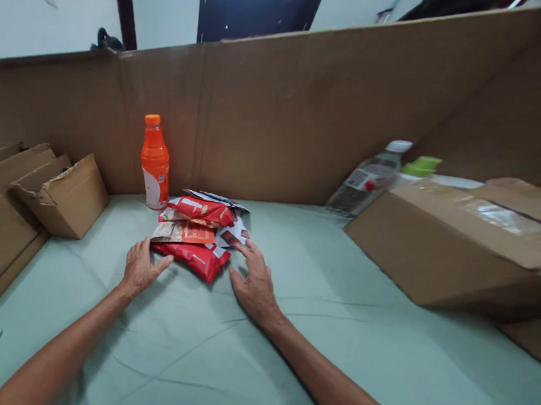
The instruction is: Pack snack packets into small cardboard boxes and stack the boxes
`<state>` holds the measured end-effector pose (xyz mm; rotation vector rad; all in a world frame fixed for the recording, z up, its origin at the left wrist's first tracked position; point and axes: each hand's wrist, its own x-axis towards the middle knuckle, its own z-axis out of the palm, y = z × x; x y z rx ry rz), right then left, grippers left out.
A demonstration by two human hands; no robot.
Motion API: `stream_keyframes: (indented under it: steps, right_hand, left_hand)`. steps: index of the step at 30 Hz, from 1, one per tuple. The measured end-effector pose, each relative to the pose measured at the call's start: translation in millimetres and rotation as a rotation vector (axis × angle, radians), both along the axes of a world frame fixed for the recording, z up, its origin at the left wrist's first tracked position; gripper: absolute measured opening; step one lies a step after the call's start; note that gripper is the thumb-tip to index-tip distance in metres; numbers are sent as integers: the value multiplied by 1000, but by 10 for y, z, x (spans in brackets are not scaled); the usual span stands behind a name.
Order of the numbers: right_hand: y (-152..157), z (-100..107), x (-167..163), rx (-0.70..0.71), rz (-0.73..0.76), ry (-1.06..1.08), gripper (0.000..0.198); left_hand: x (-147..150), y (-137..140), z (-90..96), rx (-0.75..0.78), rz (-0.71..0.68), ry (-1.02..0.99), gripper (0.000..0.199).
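A heap of snack packets lies on the pale green cloth between my hands. At its front is a red packet (195, 259), with an orange and grey packet (185, 232) above it. Another red packet (202, 211) lies higher in the heap, and a white packet (234, 230) sticks out at the right. My left hand (141, 266) is at the heap's left edge, thumb apart from the fingers. At the right edge, my right hand (256, 283) has its fingers spread, fingertips by the white packet. Neither hand grips anything. Whether the fingertips touch the packets is hard to tell.
An orange bottle (155, 164) stands upright behind the heap. Open cardboard boxes (75, 199) are at the left. A large cardboard box (456, 246) occupies the right, with a tilted clear bottle (365, 181) and a green object (421, 166) behind it. A cardboard wall (293, 115) closes the back.
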<state>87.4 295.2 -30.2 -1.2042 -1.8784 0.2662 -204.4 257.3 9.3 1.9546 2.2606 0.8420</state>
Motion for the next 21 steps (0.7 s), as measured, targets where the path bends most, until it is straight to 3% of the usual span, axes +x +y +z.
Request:
stream_keyframes:
  steps: [4, 8, 12, 16, 21]
  right_hand:
    - [50, 27, -58, -42, -23, 9, 50]
    - [116, 62, -108, -46, -93, -32, 45]
    - [255, 245, 36, -16, -202, -70, 39]
    - [414, 698, 650, 29, -367, -89, 42]
    - [622, 1354, 1937, 18, -680, -157, 59]
  left_hand:
    - [211, -285, -80, -10, -32, 12, 49]
    - [307, -451, -75, 22, -98, -14, 73]
    - [337, -521, -69, 86, -129, -26, 71]
    - [343, -594, -52, 154, -103, -33, 60]
    - [336, -598, -85, 182, -116, -39, 41]
